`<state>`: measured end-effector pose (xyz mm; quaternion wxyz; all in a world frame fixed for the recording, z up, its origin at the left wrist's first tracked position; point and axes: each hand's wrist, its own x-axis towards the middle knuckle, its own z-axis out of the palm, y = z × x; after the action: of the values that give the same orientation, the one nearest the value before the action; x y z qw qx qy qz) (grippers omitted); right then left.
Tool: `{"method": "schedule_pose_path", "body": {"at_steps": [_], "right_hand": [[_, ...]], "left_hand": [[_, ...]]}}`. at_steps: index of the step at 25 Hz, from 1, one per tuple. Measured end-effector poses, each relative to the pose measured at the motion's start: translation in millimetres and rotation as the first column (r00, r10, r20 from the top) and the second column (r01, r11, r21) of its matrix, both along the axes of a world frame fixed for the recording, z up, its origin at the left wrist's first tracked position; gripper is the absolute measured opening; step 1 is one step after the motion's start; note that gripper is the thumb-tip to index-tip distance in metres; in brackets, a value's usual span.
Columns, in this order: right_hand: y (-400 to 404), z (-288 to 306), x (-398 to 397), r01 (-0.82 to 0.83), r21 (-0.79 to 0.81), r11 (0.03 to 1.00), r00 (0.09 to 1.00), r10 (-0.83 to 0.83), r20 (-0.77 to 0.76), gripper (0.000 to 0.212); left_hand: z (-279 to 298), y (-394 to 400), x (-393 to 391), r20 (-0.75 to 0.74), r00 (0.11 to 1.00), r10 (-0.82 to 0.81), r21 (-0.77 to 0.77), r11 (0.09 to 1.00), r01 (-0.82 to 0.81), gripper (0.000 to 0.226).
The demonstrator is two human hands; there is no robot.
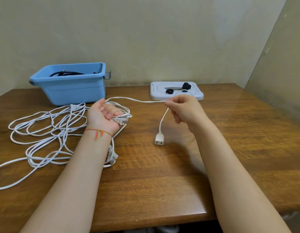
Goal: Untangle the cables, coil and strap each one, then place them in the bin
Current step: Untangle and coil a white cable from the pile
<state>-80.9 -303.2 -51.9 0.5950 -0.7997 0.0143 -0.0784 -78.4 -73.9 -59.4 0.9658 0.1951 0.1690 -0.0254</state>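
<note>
From the head view, one blue bin (70,84), one white tray (176,95) and a tangle of white cables (45,128) sat on a wooden tabletop (162,165) against a beige wall. The left hand (103,116) gripped several coils and a plug, fingers clenched around them. The right hand (184,108), raised, pinched a cable whose socket end (159,139) dangled.

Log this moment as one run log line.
left hand: grips white cable coil | right hand: pinches cable near socket end | bin: holds black cable

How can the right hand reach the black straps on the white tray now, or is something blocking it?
Probably yes. The right hand is just before the tray, with nothing between it and the straps. But it pinches the white cable, so it must first let go.
</note>
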Motion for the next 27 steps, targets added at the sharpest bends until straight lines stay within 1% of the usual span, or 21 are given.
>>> {"method": "schedule_pose_path", "body": {"at_steps": [1,2,3,4,5,6,7,8,9,11,12,14,17,19,20,24,25,27], "right_hand": [[-1.1,-0.9,1.6,0.079,-0.187,0.979,0.997,-0.074,0.037,0.013],[-1.3,-1.5,1.7,0.145,-0.432,0.89,0.989,-0.122,0.081,0.013],[0.7,-0.9,-1.0,0.165,-0.652,0.74,0.986,-0.13,0.101,0.011],[4.6,0.6,-5.2,0.136,-0.795,0.591,0.99,-0.109,0.088,0.009],[9.0,2.1,-8.5,0.073,-0.868,0.491,0.997,-0.067,0.046,0.007],[13.5,3.1,-11.1,-0.006,-0.897,0.442,1.0,-0.003,-0.009,0.007],[18.0,4.0,-13.8,-0.095,-0.896,0.433,0.994,0.081,-0.066,0.01],[21.6,4.5,-17.4,-0.201,-0.869,0.452,0.973,0.193,-0.125,0.014],[25.4,4.4,-21.1,-0.317,-0.81,0.493,0.932,0.318,-0.172,0.017],[33.6,5.1,-27.5,-0.517,-0.645,0.562,0.827,0.523,-0.207,0.017],[37.4,5.7,-30.3,-0.575,-0.574,0.584,0.786,0.589,-0.189,0.016],[41.5,8.4,-34.4,-0.616,-0.463,0.637,0.754,0.647,-0.112,0.018],[37.6,18.1,-39.9,-0.597,-0.295,0.746,0.78,0.626,0.004,0.022],[29.7,22.7,-40.5,-0.561,-0.179,0.808,0.818,0.575,0.032,0.017],[25.7,23.9,-39.3,-0.537,-0.161,0.828,0.834,0.549,0.045,0.016],[22.6,18.9,-31.3,-0.419,-0.194,0.887,0.89,0.444,0.107,0.015],[24.7,16.9,-28.9,-0.378,-0.204,0.903,0.905,0.407,0.122,0.014],[28.5,12.2,-23.6,-0.303,-0.231,0.924,0.93,0.34,0.138,0.017]], "left_hand": [[0.6,-2.0,-0.8,0.008,1.0,-0.012,0.038,0.999,0.011,0.051],[1.7,-4.4,-2.8,0.039,0.998,-0.048,0.078,0.996,0.045,0.049],[2.7,-6.8,-4.5,0.083,0.993,-0.09,0.117,0.99,0.08,0.047],[4.1,-9.0,-6.1,0.126,0.984,-0.122,0.159,0.982,0.102,0.046],[4.9,-10.4,-6.9,0.16,0.977,-0.143,0.208,0.972,0.108,0.048],[6.1,-11.8,-7.3,0.182,0.971,-0.158,0.263,0.959,0.107,0.05],[6.9,-14.0,-6.9,0.188,0.967,-0.172,0.33,0.939,0.102,0.051],[7.8,-17.1,-6.4,0.182,0.966,-0.182,0.409,0.908,0.094,0.052],[7.9,-21.0,-5.6,0.17,0.967,-0.191,0.498,0.863,0.083,0.052],[6.1,-29.2,-5.0,0.156,0.962,-0.225,0.676,0.734,0.062,0.053],[4.3,-32.6,-5.3,0.154,0.952,-0.264,0.748,0.66,0.062,0.053],[0.7,-38.3,-8.0,0.128,0.921,-0.367,0.829,0.549,0.104,0.052],[-1.7,-42.9,-14.3,0.063,0.887,-0.457,0.867,0.466,0.178,0.046],[-0.6,-43.9,-18.3,0.054,0.86,-0.507,0.866,0.452,0.212,0.042],[0.2,-43.9,-19.5,0.061,0.845,-0.531,0.857,0.462,0.228,0.04],[1.5,-45.0,-22.5,0.064,0.81,-0.584,0.828,0.484,0.283,0.043],[1.1,-46.0,-22.1,0.077,0.813,-0.577,0.809,0.513,0.287,0.044],[1.3,-48.0,-19.9,0.14,0.831,-0.539,0.738,0.616,0.275,0.042]]}}
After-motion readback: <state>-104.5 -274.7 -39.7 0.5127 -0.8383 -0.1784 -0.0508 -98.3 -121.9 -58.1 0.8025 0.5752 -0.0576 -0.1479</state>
